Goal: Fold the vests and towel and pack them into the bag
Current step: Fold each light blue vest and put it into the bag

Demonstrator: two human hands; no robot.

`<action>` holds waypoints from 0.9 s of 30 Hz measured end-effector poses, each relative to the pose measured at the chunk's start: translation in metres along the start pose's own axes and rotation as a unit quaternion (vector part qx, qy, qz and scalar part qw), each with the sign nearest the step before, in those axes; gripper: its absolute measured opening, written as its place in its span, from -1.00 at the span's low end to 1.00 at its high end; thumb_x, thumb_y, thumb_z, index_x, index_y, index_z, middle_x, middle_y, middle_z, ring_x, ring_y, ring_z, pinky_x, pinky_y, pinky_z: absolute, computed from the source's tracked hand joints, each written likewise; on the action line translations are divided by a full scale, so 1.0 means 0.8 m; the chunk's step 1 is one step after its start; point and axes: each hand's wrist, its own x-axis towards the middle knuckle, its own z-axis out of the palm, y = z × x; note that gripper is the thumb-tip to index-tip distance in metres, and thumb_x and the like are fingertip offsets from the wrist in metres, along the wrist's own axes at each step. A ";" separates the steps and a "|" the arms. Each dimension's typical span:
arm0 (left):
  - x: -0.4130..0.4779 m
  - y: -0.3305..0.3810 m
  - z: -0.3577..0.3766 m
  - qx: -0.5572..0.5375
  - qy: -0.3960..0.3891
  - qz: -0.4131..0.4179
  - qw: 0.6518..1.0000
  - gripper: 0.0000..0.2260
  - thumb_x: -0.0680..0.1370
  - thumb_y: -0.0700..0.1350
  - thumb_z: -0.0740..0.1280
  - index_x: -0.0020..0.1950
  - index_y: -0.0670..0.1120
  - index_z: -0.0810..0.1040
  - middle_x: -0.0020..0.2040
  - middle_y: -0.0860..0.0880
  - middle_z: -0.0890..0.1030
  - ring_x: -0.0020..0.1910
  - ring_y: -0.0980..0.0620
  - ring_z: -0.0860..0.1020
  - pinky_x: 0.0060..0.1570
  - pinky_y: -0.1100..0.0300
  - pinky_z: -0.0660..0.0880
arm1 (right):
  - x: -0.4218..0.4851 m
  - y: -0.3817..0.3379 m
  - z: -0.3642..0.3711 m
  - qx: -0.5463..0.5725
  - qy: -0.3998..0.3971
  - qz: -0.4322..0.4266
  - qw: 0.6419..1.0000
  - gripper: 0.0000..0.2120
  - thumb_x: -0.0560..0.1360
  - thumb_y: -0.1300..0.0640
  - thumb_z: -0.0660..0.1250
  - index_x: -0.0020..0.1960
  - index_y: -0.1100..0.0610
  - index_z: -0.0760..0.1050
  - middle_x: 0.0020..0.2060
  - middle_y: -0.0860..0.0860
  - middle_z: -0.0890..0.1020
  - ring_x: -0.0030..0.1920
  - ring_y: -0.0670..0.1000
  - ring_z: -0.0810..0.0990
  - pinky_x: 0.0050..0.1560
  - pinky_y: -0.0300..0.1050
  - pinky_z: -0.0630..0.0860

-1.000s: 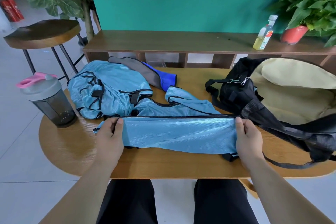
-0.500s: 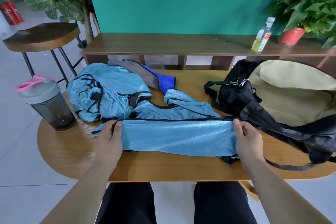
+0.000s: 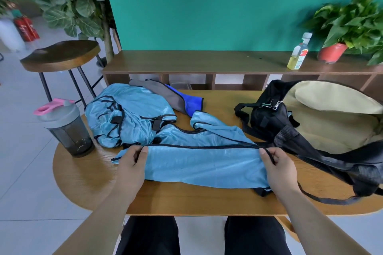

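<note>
A light blue vest [image 3: 203,163] with black trim lies across the front of the wooden table [image 3: 186,201], its near part folded over. My left hand [image 3: 132,163] pinches its left end and my right hand [image 3: 277,163] pinches its right end at the black-edged fold. A second blue vest [image 3: 128,118] sits crumpled at the back left. A grey and blue towel [image 3: 176,99] lies behind it. The black bag [image 3: 269,118] with a beige lining stands open at the right, one strap trailing past my right hand.
A dark shaker bottle [image 3: 66,128] with a pink lid stands at the table's left edge. A stool [image 3: 60,56] is at the far left. Behind the table, a low shelf [image 3: 207,62] carries a bottle [image 3: 298,51] and a potted plant [image 3: 339,47].
Both hands have stayed on the ends of the vest and closed tighter on its black-trimmed fold. The view has tilted slightly upward.
</note>
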 end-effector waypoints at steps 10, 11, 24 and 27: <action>0.097 0.187 -0.089 -0.004 0.010 0.102 0.995 -0.90 0.69 0.02 0.36 0.03 0.07 0.65 0.00 0.04 0.71 -0.01 0.04 0.64 0.04 0.07 0.56 | 0.065 -0.191 -0.078 0.002 0.043 -0.143 0.989 -0.82 0.62 -0.16 0.39 0.01 -0.05 0.62 -0.15 -0.11 0.71 -0.09 -0.02 0.65 -0.08 -0.02 0.57; 0.110 0.210 -0.101 0.004 0.007 0.112 0.994 -0.89 0.68 0.03 0.37 0.04 0.06 0.66 0.00 0.05 0.72 0.00 0.01 0.65 0.04 0.05 0.58 | 0.075 -0.215 -0.093 -0.015 0.039 -0.168 0.985 -0.82 0.62 -0.14 0.40 0.03 -0.04 0.64 -0.17 -0.11 0.70 -0.14 -0.03 0.63 -0.17 -0.08 0.54; 0.120 0.432 -0.179 -0.057 0.057 0.253 0.964 -0.92 0.60 -0.03 0.51 0.05 0.00 0.69 -0.03 0.01 0.74 -0.48 0.17 0.45 -0.34 0.20 0.46 | 0.085 -0.400 -0.201 -0.037 0.142 -0.294 0.944 -0.78 0.63 -0.15 0.38 0.12 -0.01 0.60 -0.06 0.06 0.66 -0.09 0.13 0.61 -0.07 0.00 0.56; 0.114 0.462 -0.182 -0.077 0.115 0.298 0.944 -0.90 0.58 -0.01 0.52 0.03 0.00 0.69 -0.06 0.01 0.73 -0.48 0.12 0.48 -0.39 0.20 0.46 | 0.074 -0.428 -0.208 0.012 0.195 -0.293 0.936 -0.81 0.66 -0.11 0.35 0.10 0.00 0.59 -0.18 0.08 0.66 -0.25 0.12 0.57 -0.21 -0.03 0.52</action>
